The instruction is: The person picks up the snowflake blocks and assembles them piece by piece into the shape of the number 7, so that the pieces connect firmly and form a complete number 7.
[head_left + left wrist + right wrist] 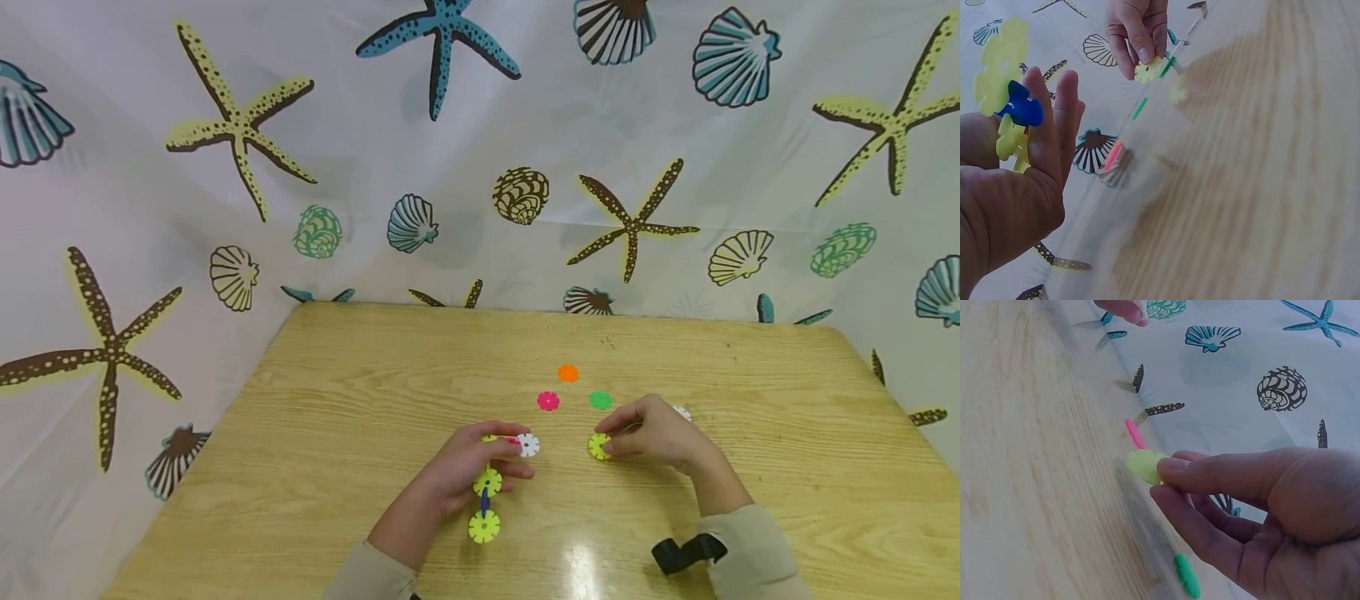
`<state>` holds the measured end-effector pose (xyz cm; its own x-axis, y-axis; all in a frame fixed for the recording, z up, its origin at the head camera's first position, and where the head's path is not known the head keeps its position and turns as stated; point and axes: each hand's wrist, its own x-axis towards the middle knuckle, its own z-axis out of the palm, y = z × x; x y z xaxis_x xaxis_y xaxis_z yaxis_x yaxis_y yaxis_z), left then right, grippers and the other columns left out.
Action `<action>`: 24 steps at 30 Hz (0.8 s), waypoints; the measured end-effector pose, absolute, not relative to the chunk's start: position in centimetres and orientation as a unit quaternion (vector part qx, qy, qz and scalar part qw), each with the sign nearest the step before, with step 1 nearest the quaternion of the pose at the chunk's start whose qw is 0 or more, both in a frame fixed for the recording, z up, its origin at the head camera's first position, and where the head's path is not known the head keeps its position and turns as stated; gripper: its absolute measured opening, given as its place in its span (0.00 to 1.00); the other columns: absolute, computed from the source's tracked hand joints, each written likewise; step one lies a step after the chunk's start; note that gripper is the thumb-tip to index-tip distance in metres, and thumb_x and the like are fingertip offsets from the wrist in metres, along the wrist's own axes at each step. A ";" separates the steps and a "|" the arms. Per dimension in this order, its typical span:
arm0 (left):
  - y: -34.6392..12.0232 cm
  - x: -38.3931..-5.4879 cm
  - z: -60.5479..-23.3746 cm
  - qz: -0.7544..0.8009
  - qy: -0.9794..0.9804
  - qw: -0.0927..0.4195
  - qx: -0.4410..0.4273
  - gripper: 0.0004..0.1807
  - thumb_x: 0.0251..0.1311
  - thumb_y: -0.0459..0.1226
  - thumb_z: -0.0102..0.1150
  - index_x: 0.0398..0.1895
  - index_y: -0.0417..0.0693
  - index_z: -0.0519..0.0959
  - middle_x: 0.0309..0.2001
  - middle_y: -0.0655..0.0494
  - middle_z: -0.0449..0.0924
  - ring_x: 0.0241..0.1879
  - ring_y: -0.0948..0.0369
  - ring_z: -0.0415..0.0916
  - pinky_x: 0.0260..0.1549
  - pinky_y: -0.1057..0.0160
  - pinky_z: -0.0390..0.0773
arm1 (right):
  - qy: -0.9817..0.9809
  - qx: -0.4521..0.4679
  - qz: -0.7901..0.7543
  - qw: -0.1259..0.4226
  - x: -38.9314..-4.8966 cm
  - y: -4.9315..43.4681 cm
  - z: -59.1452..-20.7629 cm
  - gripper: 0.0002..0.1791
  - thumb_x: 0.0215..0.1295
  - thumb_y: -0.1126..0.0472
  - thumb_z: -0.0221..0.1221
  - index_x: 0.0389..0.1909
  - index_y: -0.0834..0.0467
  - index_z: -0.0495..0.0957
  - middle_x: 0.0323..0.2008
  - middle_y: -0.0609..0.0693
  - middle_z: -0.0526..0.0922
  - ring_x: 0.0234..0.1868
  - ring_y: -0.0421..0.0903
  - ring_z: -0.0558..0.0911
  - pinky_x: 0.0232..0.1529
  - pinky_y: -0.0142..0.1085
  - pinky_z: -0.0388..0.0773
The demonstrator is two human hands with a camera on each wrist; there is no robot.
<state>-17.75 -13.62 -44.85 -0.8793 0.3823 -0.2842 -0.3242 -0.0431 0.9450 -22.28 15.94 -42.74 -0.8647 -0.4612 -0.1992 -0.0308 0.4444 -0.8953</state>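
In the head view my left hand (468,462) holds a chain of notched plastic discs. Nearest me in the chain is a yellow disc (484,527), joined by an edge-on blue disc (485,502) to another yellow disc (489,481). At the chain's far end a white disc (529,445) sticks out past the fingers, beside a bit of pink; the hand hides some of the middle. To the right, my right hand (660,437) pinches a single yellow disc (597,447) between thumb and fingertips, apart from the chain. The right wrist view shows this yellow disc (1143,465) at the fingertips.
Beyond the hands, an orange disc (568,373), a pink disc (548,401) and a green disc (601,400) lie flat on the wooden table (360,375). Another white disc (682,412) is partly hidden behind my right hand. A shell-patterned cloth (465,158) hangs behind the table.
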 end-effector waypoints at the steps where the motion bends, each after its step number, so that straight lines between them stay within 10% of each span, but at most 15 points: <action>1: -13.6 -17.8 -44.9 0.723 0.646 0.245 0.021 0.23 0.70 0.38 0.56 0.65 0.38 0.72 0.58 0.40 0.77 0.39 0.60 0.87 0.30 0.69 0.83 | 0.821 -0.149 -0.508 0.214 -22.3 15.9 -42.7 0.15 0.61 0.69 0.66 0.49 0.69 0.83 0.49 0.63 0.84 0.44 0.47 0.85 0.43 0.37 0.85; 24: -13.4 -17.8 -44.9 0.713 0.654 0.251 0.011 0.23 0.70 0.38 0.55 0.66 0.39 0.72 0.54 0.41 0.80 0.38 0.60 0.87 0.30 0.69 0.82 | 0.773 -0.166 -0.562 0.243 -22.0 13.9 -43.0 0.16 0.62 0.70 0.65 0.49 0.73 0.81 0.44 0.62 0.84 0.41 0.47 0.87 0.47 0.42 0.86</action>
<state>-17.80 -13.40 -44.94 -0.8739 0.3725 -0.3124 -0.3433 -0.0177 0.9391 -21.98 13.93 -42.98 -0.8264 -0.5302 -0.1896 0.0167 0.3136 -0.9494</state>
